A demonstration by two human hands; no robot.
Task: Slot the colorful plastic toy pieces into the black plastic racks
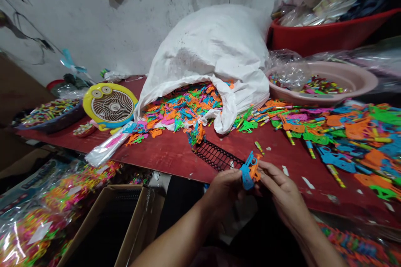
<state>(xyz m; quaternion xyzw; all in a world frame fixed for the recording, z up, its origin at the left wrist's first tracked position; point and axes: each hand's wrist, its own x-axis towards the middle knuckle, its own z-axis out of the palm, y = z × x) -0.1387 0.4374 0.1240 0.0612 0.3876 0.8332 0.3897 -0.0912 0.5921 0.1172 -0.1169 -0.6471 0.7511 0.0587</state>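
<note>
A: Holding what, in the middle?
B: A flat blue plastic toy piece, pinched in the left hand. Overlapping that, a flat orange plastic toy piece, pinched in the right hand. Both up by the near edge of a flat red table.
A: Stuck together?
B: Can't tell.
A: Anything close by?
B: A long black plastic strip full of holes, lying on the table with one end just beside the left hand. Can't tell if touching. At the other end, a spill of bright little plastic pieces, coming out of a big white sack.
A: And over to the right?
B: A messy heap of bright plastic pieces and stripy sticks. Behind that, a round pink plastic tub. Higher up, a red plastic tub.
A: And to the left?
B: A round yellow fan with two big eyes, standing near the sack. In front, a clear plastic bag. Lower down, an open brown cardboard box.
</note>
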